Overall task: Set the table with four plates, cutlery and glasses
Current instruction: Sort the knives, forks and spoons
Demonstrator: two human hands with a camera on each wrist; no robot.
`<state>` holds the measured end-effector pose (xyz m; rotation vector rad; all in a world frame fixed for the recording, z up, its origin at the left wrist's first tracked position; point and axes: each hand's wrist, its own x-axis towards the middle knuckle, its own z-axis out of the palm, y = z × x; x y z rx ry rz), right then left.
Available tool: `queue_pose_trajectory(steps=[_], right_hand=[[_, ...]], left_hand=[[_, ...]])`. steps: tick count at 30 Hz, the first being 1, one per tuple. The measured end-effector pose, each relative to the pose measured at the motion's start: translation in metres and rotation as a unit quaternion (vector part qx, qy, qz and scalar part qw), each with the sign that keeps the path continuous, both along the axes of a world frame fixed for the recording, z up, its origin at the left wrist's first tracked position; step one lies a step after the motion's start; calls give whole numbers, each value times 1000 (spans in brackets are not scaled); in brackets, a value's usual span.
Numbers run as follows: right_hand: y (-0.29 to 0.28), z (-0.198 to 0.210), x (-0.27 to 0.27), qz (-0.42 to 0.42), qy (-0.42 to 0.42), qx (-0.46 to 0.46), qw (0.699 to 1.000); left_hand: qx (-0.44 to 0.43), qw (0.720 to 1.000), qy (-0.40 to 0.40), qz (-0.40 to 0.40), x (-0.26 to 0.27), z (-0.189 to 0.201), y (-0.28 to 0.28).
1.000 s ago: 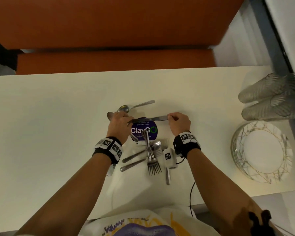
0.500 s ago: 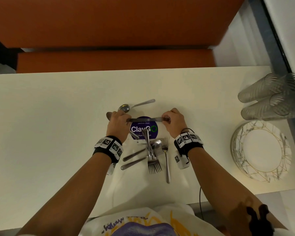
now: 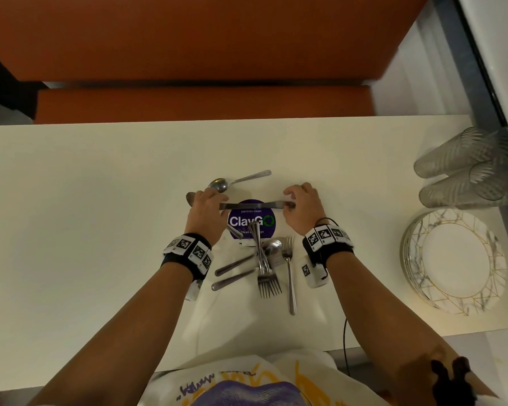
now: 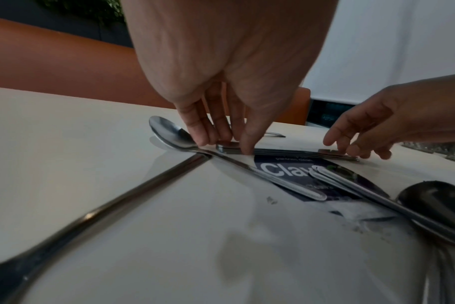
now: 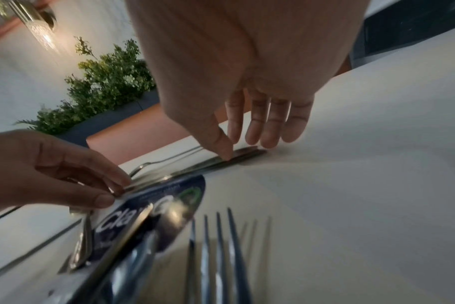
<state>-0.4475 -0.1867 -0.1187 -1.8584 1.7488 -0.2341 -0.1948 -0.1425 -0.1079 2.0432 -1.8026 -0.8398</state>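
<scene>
Nearest, forks (image 3: 269, 284) and spoons (image 3: 238, 266) lie piled on the white table (image 3: 85, 230). Beyond them, the left hand (image 3: 206, 213) pinches one end of a stack of knives (image 3: 254, 205) between thumb and curled fingers. The right hand (image 3: 302, 209) pinches the other end, remaining fingers loosely spread. Far right: stacked plates (image 3: 455, 260), then glasses (image 3: 467, 168).
</scene>
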Motion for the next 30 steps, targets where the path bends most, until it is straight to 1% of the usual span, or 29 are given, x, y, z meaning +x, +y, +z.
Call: queue_pose_trajectory(steps=[2, 4, 7, 10, 12, 14, 16, 20, 23, 25, 27, 28, 30], right_hand=[[-7, 8, 8, 2, 16, -25, 1000], [-16, 16, 22, 15, 17, -42, 999], [-32, 25, 51, 71, 6, -57, 996], [-44, 25, 81, 140, 3, -63, 988], [-48, 18, 97, 177, 24, -59, 982], [-51, 11, 109, 203, 63, -55, 976], [-53, 6, 114, 211, 85, -61, 972], [-55, 4, 113, 224, 103, -82, 966], [-61, 14, 106, 190, 124, -129, 965], [-65, 32, 103, 153, 97, -141, 973], [-63, 54, 101, 84, -7, -132, 988], [-60, 64, 102, 45, -70, -132, 988], [-46, 82, 108, -9, -163, -114, 980]], left_hand=[[-13, 1000, 8, 5, 2, 4, 2], [-45, 999, 13, 11, 5, 8, 4], [-80, 996, 18, 26, 12, 12, 4], [-106, 993, 24, 47, 21, 15, 5], [-114, 991, 26, 60, 28, 18, 8], [-114, 990, 28, 74, 34, 21, 12], [-108, 990, 34, 86, 40, 21, 15], [-102, 987, 50, 115, 47, 25, 23], [-118, 982, 73, 130, 47, 31, 27], [-122, 978, 98, 137, 46, 31, 26], [-119, 970, 149, 153, 41, 33, 22], [-105, 963, 183, 166, 37, 36, 20], [-66, 953, 237, 175, 28, 46, 17]])
